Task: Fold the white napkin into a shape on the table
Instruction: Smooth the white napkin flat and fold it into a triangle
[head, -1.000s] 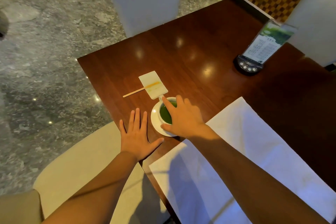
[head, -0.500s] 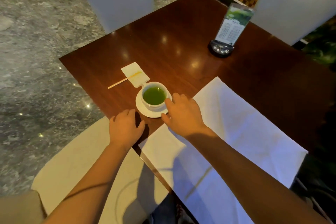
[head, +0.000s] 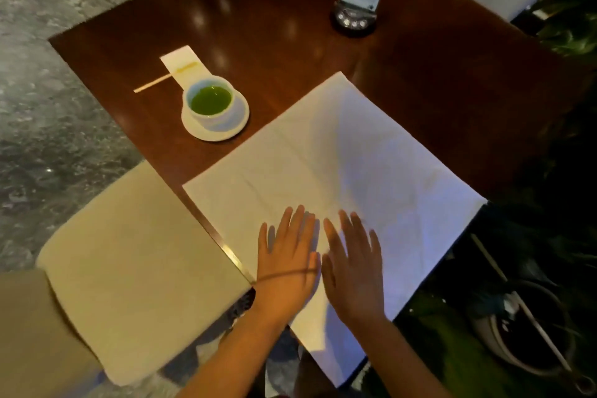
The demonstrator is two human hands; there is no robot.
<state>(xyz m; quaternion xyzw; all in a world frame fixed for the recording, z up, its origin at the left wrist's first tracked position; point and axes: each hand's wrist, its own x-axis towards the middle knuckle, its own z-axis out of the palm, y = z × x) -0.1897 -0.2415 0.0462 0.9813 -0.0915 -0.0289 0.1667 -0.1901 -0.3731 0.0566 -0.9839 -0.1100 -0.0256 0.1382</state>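
Both hands, the left hand [head: 288, 260] and the right hand [head: 353, 271], are lying flat with fingers spread on the napkin [head: 339, 165] at the near table [head: 290, 19] corner. A cup [head: 210, 100] is standing beyond, near the left edge.

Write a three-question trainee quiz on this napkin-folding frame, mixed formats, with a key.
1. True or false: the left hand and right hand both lie flat on the white napkin.
2. What colour is the liquid in the cup? A red, B green, C clear.
3. Fill in: the cup stands on a white ____.

Key: 1 true; 2 B; 3 saucer.
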